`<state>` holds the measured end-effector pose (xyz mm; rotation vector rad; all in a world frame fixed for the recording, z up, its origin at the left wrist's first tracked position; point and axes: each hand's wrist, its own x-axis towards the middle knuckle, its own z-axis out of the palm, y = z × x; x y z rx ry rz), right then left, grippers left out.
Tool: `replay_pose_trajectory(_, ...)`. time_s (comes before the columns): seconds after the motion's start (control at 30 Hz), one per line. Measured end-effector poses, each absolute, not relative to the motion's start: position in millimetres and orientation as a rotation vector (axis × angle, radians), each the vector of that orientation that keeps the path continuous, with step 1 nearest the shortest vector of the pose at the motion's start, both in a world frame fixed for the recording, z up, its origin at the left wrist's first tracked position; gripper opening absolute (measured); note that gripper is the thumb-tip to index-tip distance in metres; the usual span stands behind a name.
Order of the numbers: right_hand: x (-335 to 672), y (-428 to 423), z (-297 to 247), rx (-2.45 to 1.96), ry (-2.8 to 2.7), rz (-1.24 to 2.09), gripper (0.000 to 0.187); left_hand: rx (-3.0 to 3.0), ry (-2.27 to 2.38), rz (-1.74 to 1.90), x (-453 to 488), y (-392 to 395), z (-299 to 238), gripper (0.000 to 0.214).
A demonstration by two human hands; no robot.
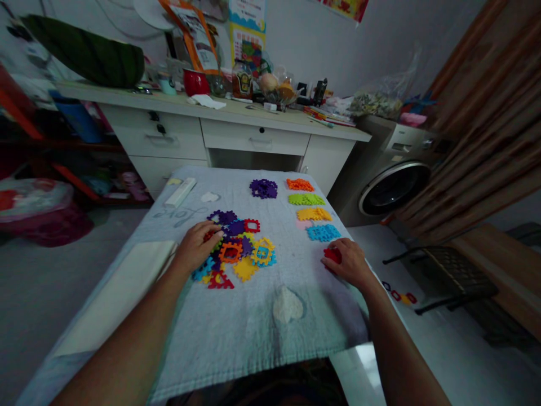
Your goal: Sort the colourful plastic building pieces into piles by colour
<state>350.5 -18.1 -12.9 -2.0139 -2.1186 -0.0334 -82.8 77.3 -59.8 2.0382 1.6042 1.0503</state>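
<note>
**A:** Ref. landmark?
**B:** Mixed pile [245, 246] of notched plastic pcs, multicolor, on tablecloth [253, 344]. All pos. rel. to pile.
**A:** Left hand [195, 243] status?
**B:** At pile's L edge, fingers bent over pcs; reddish pc [208, 235] visible btwn thumb & fingers. Grip or mere contact: cannot tell.
**A:** Right hand [349, 261]?
**B:** Well R of pile. Thumb & fingers closed around red pcs [332, 255].
**A:** Single-color stacks?
**B:** Purple stack [264, 189]: beyond pile, slightly R. Orange stack [300, 185], green stack [306, 199], yellow stack [314, 214], blue stack [323, 232]: R of pile, one col., listed far to near.
**A:** Misc.?
**B:** White heart [288, 305] on cloth: nearside of pile, R. Long white box [180, 193]: beyond pile, L.
</note>
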Motion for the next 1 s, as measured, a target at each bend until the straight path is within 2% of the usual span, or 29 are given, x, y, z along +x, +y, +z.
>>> replay_pose_trajectory(0.13, 315.0, -0.3, 9.3, -1.802, -2.165, 0.004, 0.035, 2.029, 1.595, 1.059, -81.3, 76.2, -56.9, 0.043)
replay_pose_trajectory(0.33, 221.5, 52.7, 20.9, -1.397, -2.378, 0.303, 0.021, 1.959, 1.584, 1.126, -79.2, 72.5, -49.5, 0.041)
replay_pose_trajectory(0.57, 159.7, 106.0, -1.6, -1.460, -2.467, 0.411, 0.040, 1.918, 1.615, 1.225, -81.3, 70.2, -44.9, 0.040)
replay_pose_trajectory(0.73, 157.1, 109.9, -3.7, -1.486, -2.457, 0.461, 0.032, 2.035, 1.602, 1.184, -81.3, 69.1, -44.9, 0.038)
replay_pose_trajectory(1.0, 235.2, 76.0, 17.5, -1.426, -2.310, 0.425, 0.037, 2.144, 1.597, 1.099, -77.6, 65.5, -44.5, 0.038)
